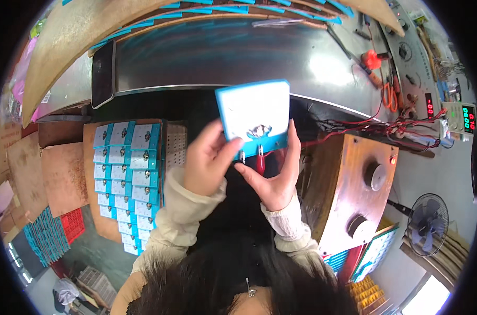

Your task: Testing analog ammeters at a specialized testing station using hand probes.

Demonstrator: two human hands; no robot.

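Between my two hands is a meter with a white dial face and a blue frame, its metal movement at the lower middle. My left hand pinches its lower left edge. The fingers of my right hand run up behind its lower right side, the thumb beside the clips. A red alligator clip is at the meter's bottom edge. Left of it a second, dark clip shows partly by my thumbs. Whether both clips grip terminals I cannot tell.
Several similar blue-and-white meters lie in rows on a board at left. A phone rests on the metal bench. At right are a wooden box with knobs, red wires, orange-handled scissors, a power supply and a fan.
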